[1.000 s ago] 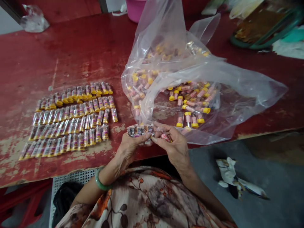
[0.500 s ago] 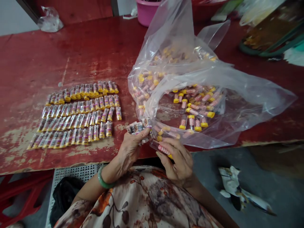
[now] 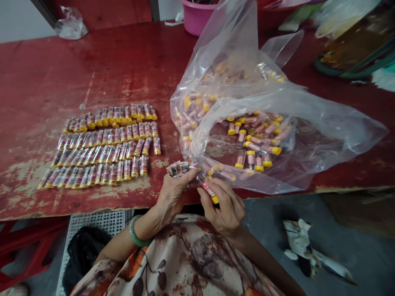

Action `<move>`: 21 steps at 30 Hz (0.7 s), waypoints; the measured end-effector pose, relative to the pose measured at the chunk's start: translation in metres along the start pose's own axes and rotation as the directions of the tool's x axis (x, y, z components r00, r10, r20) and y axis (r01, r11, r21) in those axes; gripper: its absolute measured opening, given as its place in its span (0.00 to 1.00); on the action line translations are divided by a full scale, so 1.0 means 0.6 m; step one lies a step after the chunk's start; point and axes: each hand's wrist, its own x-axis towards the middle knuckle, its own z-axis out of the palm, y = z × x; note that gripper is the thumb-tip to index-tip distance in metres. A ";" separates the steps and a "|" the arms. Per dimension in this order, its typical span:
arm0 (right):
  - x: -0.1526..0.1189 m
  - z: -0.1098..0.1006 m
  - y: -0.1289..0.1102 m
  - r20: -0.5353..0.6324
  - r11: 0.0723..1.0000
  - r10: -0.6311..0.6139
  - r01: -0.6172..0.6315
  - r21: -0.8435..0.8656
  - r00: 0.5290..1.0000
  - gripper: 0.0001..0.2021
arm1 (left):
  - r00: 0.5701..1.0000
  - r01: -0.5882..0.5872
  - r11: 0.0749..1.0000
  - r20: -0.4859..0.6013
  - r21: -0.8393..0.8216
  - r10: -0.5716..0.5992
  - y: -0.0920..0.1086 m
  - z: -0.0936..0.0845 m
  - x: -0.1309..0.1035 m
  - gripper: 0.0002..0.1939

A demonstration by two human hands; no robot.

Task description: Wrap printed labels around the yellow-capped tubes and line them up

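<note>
My left hand (image 3: 173,193) is closed on a small bunch of printed wrappers (image 3: 179,168), its thumb pressed over them. In my right hand (image 3: 224,205) I pinch a small clear tube with a yellow cap (image 3: 212,196) and pink-white contents. The tube's upper end meets the wrappers near my left fingertips; whether it is inside one I cannot tell. Just beyond both hands lies a large clear plastic bag (image 3: 321,111) holding many similar yellow-capped tubes (image 3: 262,131). On the left, wrapped tubes (image 3: 106,150) lie side by side in several rows, yellow ends toward me.
The red table (image 3: 123,70) has worn paint along its front edge. A pink basin (image 3: 199,16) and a crumpled plastic bag (image 3: 70,24) are at the back. A dark container (image 3: 348,45) stands far right. Below are a red stool (image 3: 27,250) and a black bag (image 3: 83,255).
My right hand has brought the tube up and left, closer to my left hand, and the tube is more upright. The left hand keeps the wrappers. The view has shifted slightly.
</note>
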 end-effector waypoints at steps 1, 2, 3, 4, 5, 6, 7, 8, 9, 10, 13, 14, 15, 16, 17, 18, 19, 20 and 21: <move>-0.002 0.003 -0.001 0.001 1.000 -0.017 0.017 -0.026 1.000 0.26 | 1.000 -0.006 1.000 0.008 0.009 0.006 -0.001 -0.003 0.000 0.18; -0.003 0.005 -0.002 0.004 0.998 -0.033 0.033 -0.049 0.999 0.26 | 1.000 -0.015 1.000 0.013 0.016 0.015 -0.003 -0.005 0.001 0.17; -0.004 0.008 -0.003 0.005 0.997 -0.045 0.045 -0.069 0.999 0.26 | 1.000 -0.018 1.000 0.020 0.025 0.018 -0.005 -0.008 0.000 0.17; -0.005 0.011 -0.004 0.002 0.995 -0.049 0.049 -0.083 0.999 0.26 | 0.999 -0.016 0.999 0.028 0.034 0.015 -0.006 -0.010 0.000 0.16; -0.003 0.013 -0.005 -0.006 0.995 -0.046 0.045 -0.086 0.999 0.26 | 0.999 -0.008 0.999 0.041 0.042 0.007 -0.007 -0.012 -0.001 0.16; 0.000 0.014 -0.004 -0.008 0.997 -0.033 0.032 -0.075 0.999 0.26 | 0.998 0.001 0.999 0.056 0.048 -0.004 -0.008 -0.013 -0.002 0.16; 0.005 0.014 -0.003 -0.001 0.999 -0.017 0.017 -0.043 1.000 0.25 | 0.998 0.010 0.999 0.068 0.053 -0.014 -0.007 -0.015 -0.003 0.16; 0.012 0.011 0.000 0.029 1.000 -0.004 0.004 0.010 1.000 0.23 | 0.997 0.018 0.998 0.075 0.056 -0.022 -0.006 -0.016 -0.004 0.16; 0.020 0.007 0.005 0.089 0.997 0.001 -0.008 0.082 0.996 0.22 | 0.997 0.020 0.998 0.076 0.055 -0.024 -0.003 -0.017 -0.005 0.16; 0.028 0.001 0.010 0.171 0.987 -0.007 -0.021 0.160 0.985 0.21 | 0.997 0.016 0.999 0.073 0.050 -0.020 0.001 -0.019 -0.005 0.17; 0.042 -0.021 0.027 0.360 0.943 -0.048 -0.077 0.325 0.932 0.20 | 0.997 -0.005 0.999 0.076 0.039 0.002 0.011 -0.024 -0.006 0.16; 0.042 -0.026 0.029 0.373 0.936 -0.038 -0.098 0.339 0.927 0.19 | 0.996 -0.007 0.999 0.094 0.037 0.003 0.014 -0.025 -0.006 0.16; 0.040 -0.030 0.030 0.356 0.933 -0.021 -0.110 0.343 0.934 0.18 | 0.993 -0.001 0.999 0.118 0.040 -0.004 0.015 -0.027 -0.007 0.16; 0.036 -0.031 0.029 0.323 0.932 -0.001 -0.116 0.343 0.946 0.17 | 0.989 0.008 0.999 0.144 0.046 -0.015 0.015 -0.028 -0.008 0.16; 0.032 -0.031 0.025 0.282 0.932 0.019 -0.119 0.342 0.959 0.17 | 0.985 0.017 0.999 0.169 0.052 -0.026 0.014 -0.030 -0.009 0.16; 0.027 -0.029 0.021 0.233 0.934 0.036 -0.115 0.337 0.972 0.16 | 0.981 0.021 0.998 0.191 0.058 -0.032 0.012 -0.032 -0.011 0.16; 0.023 -0.025 0.016 0.179 0.938 0.047 -0.105 0.330 0.983 0.15 | 0.977 0.020 0.998 0.211 0.065 -0.034 0.011 -0.033 -0.013 0.16; 0.020 -0.021 0.011 0.128 0.943 0.050 -0.089 0.320 0.991 0.14 | 0.972 0.015 0.997 0.233 0.071 -0.031 0.009 -0.035 -0.015 0.16; 0.018 -0.017 0.006 0.084 0.949 0.048 -0.072 0.308 0.995 0.13 | 0.966 0.010 0.997 0.257 0.075 -0.029 0.007 -0.036 -0.017 0.16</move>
